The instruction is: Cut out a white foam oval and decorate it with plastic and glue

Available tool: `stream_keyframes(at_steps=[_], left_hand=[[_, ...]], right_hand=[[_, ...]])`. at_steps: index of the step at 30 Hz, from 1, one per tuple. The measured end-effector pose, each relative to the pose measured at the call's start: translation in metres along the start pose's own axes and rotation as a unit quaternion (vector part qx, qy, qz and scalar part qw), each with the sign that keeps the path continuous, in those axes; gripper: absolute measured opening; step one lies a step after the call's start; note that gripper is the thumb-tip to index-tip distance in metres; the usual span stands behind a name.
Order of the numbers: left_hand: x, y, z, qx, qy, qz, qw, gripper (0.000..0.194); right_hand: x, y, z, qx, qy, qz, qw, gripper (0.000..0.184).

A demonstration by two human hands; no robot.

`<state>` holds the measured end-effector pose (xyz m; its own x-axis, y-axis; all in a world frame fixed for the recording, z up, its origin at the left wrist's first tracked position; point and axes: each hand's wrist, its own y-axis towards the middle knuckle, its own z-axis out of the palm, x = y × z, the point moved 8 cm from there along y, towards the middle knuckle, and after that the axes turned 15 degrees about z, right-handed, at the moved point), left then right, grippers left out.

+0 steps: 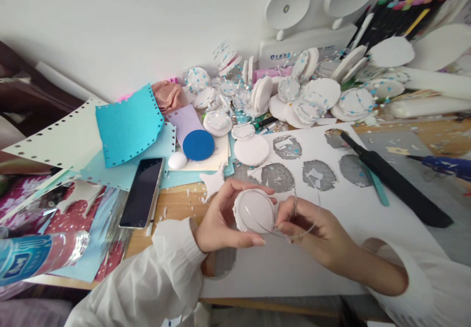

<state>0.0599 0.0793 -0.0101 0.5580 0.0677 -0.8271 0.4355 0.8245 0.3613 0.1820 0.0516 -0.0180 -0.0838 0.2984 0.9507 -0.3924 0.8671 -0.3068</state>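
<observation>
My left hand (230, 215) is closed around a white foam disc (255, 210), thumb below and fingers along its upper edge. The disc's round face is turned up toward me. At its right edge, my right hand (312, 224) pinches a thin, clear-looking wire (319, 204), which loops in front of the disc and up past the fingers. Whether the wire is fixed to the disc I cannot tell. Beneath both hands lies a white foam sheet (294, 273) with several round holes cut through it.
Behind are piled white discs (320, 94) with blue-beaded strands. At right lie a black-handled knife (405, 185) and a blue glue gun (447, 165). At left are a phone (142, 193), a blue disc (198, 144), turquoise paper (128, 126) and a plastic bottle (40, 256).
</observation>
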Motion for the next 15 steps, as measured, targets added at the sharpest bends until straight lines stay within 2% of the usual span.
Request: stream_keyframes(at_steps=[7,15], left_hand=[[0.0033,0.0002,0.0002,-0.009,-0.030,-0.002,0.999,0.069],[0.0054,-0.0027,0.0010,0.006,-0.011,-0.003,1.000,0.072]], right_hand=[[0.0000,0.0010,-0.0016,-0.016,-0.013,-0.012,1.000,0.019],[-0.0020,0.0008,-0.0022,-0.016,-0.022,-0.001,1.000,0.023]])
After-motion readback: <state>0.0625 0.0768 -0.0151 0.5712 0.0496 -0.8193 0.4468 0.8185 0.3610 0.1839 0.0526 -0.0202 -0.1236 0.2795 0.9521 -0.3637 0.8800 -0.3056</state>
